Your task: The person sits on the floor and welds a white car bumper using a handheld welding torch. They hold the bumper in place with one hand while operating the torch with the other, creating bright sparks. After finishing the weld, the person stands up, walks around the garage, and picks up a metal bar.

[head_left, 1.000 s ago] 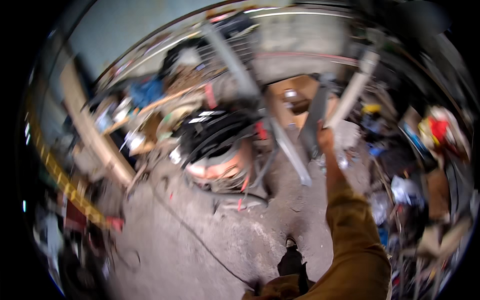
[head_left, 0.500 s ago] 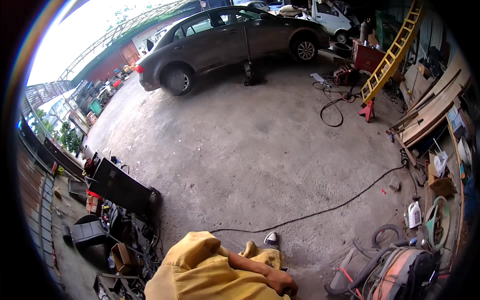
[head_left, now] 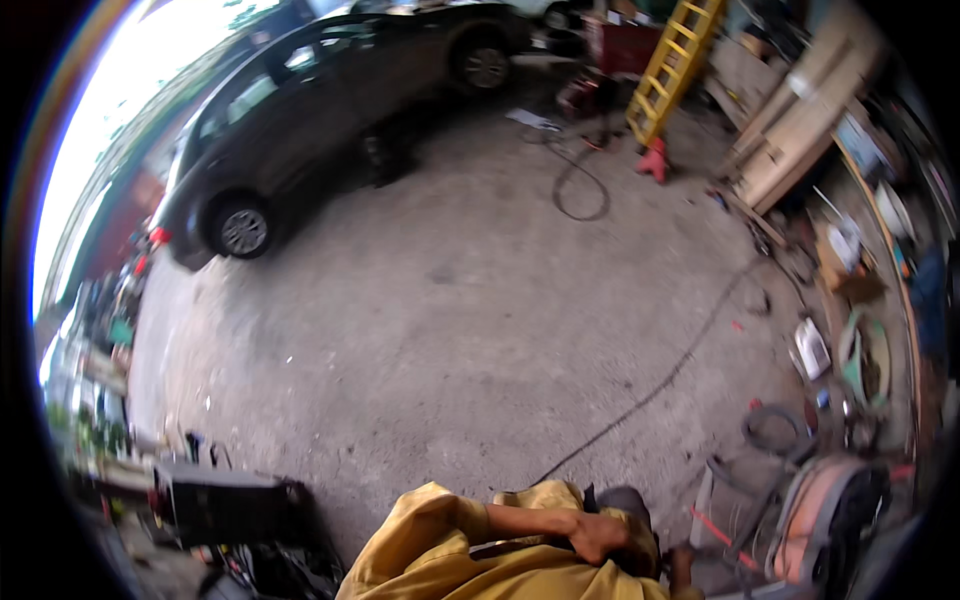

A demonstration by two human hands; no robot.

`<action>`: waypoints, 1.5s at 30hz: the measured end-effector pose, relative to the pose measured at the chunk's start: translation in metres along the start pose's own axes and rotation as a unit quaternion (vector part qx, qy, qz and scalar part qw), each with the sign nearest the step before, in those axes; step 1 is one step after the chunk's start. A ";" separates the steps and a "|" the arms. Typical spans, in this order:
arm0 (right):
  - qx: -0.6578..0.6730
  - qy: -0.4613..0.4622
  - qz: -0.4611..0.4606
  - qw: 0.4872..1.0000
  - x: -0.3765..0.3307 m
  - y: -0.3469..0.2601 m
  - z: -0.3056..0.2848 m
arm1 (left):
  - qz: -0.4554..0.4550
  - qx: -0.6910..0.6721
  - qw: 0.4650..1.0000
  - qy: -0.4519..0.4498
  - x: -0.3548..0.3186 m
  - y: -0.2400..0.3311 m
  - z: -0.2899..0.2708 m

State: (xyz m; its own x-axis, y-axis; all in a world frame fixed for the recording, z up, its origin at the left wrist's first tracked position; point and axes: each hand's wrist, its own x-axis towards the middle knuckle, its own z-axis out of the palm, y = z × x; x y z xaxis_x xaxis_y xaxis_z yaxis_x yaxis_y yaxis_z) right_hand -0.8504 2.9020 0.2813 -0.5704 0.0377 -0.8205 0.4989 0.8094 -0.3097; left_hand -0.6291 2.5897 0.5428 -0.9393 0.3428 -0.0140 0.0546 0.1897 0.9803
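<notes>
From its yellow sleeve [head_left: 430, 520], my left forearm crosses in front of my body toward the right. My left hand [head_left: 598, 540] is curled closed close to my yellow clothing, beside a dark patch at my right side. Whatever its fingers may grip is hidden. At the lower edge, part of my right hand [head_left: 681, 572] shows, blurred, with its fingers not readable. A dark rounded shape, perhaps my leg or shoe, sits just beyond the left hand.
A dark sedan [head_left: 330, 120] stands at the far left on concrete. A black cable [head_left: 660, 385] crosses the floor. A grey and orange machine with hoses [head_left: 800, 530] is near right. Boards [head_left: 810, 130], a yellow ladder [head_left: 670, 75] and a red stand [head_left: 653, 160] lie beyond. Dark clutter [head_left: 225, 510] fills the near left.
The view has turned and tipped, shifting the car left and lower and the ladder left. My left hand appears farther right, and part of my right hand has come into view.
</notes>
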 end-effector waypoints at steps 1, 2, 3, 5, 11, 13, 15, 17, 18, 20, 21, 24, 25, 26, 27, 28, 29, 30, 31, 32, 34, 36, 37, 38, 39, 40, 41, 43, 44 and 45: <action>0.001 -0.077 -0.036 0.996 0.001 -0.007 0.001 | 0.008 -0.053 0.998 -0.026 0.003 0.012 -0.031; -0.121 -0.121 -0.200 0.965 0.039 0.009 0.003 | 0.079 -0.076 0.994 -0.012 0.010 -0.001 -0.046; -0.115 -0.120 -0.150 0.975 0.053 0.001 0.018 | 0.066 -0.064 0.996 -0.009 0.015 -0.006 -0.067; -0.098 -0.113 -0.044 0.988 0.074 -0.010 0.047 | 0.071 -0.108 0.992 -0.002 0.030 -0.022 -0.113; -0.170 -0.101 -0.039 0.979 0.188 -0.209 0.106 | -0.084 -0.086 0.990 0.073 0.050 -0.038 -0.280; -0.207 -0.067 -0.103 0.971 0.234 -0.314 0.128 | -0.130 -0.018 0.991 0.020 0.053 -0.040 -0.335; -0.199 -0.002 -0.226 0.953 0.271 -0.445 0.145 | -0.159 0.015 0.987 -0.029 0.062 -0.029 -0.393; -0.065 -0.060 -0.383 0.920 0.245 -0.593 0.179 | -0.097 -0.088 0.991 0.020 0.041 -0.038 -0.447; -0.062 -0.120 -0.418 0.899 0.217 -0.669 0.200 | -0.119 -0.125 0.983 0.065 0.026 -0.044 -0.473; -0.017 -0.152 -0.383 0.911 0.170 -0.797 0.216 | -0.139 -0.223 0.936 0.234 0.004 -0.076 -0.521; 0.044 -0.153 -0.391 0.906 0.144 -0.840 0.223 | -0.145 -0.280 0.876 0.365 -0.006 -0.101 -0.537; 0.016 -0.131 -0.439 0.889 0.149 -0.920 0.241 | -0.169 -0.385 0.630 0.653 -0.042 -0.250 -0.563; -0.039 -0.127 -0.416 0.900 0.157 -0.934 0.251 | -0.206 -0.387 0.558 0.704 -0.062 -0.305 -0.562; -0.092 -0.124 -0.397 0.905 0.178 -0.937 0.259 | -0.289 -0.375 0.472 0.744 -0.085 -0.360 -0.553; -0.149 -0.115 -0.391 0.901 0.195 -0.934 0.270 | -0.385 -0.350 0.463 0.718 -0.120 -0.407 -0.540; -0.210 -0.094 -0.414 0.881 0.211 -0.925 0.285 | -0.456 -0.281 0.475 0.698 -0.160 -0.455 -0.503; -0.243 -0.107 -0.363 0.893 0.208 -0.911 0.302 | -0.497 -0.484 0.316 0.647 -0.190 -0.464 -0.479; -0.263 -0.110 -0.289 0.914 0.204 -0.900 0.321 | -0.516 -0.447 0.365 0.633 -0.236 -0.490 -0.491; -0.260 -0.134 -0.206 0.934 0.215 -0.883 0.315 | -0.531 -0.427 0.427 0.595 -0.246 -0.496 -0.514; -0.296 -0.075 -0.198 0.931 0.234 -0.855 0.303 | -0.537 -0.405 0.496 0.549 -0.245 -0.501 -0.544; -0.256 -0.052 -0.150 0.954 0.249 -0.814 0.308 | -0.551 -0.376 0.524 0.529 -0.247 -0.499 -0.619; -0.179 -0.089 -0.029 0.979 0.233 -0.813 0.341 | -0.484 -0.352 0.523 0.607 -0.259 -0.488 -0.709; -0.155 -0.112 0.013 0.982 0.217 -0.839 0.369 | -0.389 -0.408 0.428 0.707 -0.285 -0.510 -0.752; -0.144 -0.100 0.027 0.984 0.212 -0.862 0.371 | -0.595 -0.126 0.594 0.526 -0.263 -0.508 -0.846; -0.135 -0.088 0.032 0.986 0.212 -0.887 0.377 | -0.501 -0.200 0.610 0.581 -0.228 -0.502 -0.926; -0.153 -0.119 0.017 0.981 0.209 -0.924 0.409 | -0.527 -0.226 0.585 0.573 -0.249 -0.517 -0.970; -0.169 -0.132 -0.002 0.977 0.215 -0.962 0.433 | -0.534 -0.169 0.602 0.569 -0.249 -0.527 -1.028; -0.198 -0.141 -0.046 0.969 0.232 -1.044 0.474 | -0.513 -0.147 0.627 0.567 -0.220 -0.530 -1.156; -0.234 -0.165 -0.085 0.954 0.244 -1.091 0.509 | -0.483 -0.149 0.614 0.606 -0.234 -0.542 -1.195; -0.257 -0.162 -0.124 0.945 0.262 -1.138 0.531 | -0.449 -0.146 0.632 0.614 -0.215 -0.541 -1.255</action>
State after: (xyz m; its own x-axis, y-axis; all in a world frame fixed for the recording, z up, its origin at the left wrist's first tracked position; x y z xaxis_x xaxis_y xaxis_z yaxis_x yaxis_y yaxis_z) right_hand -1.2210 1.6797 0.1635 -0.3563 -0.3046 -0.8833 -0.0532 0.9504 -0.3063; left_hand -0.8819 1.2591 0.2626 -0.1116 -0.7900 -0.6029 -0.5844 -0.4385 0.6827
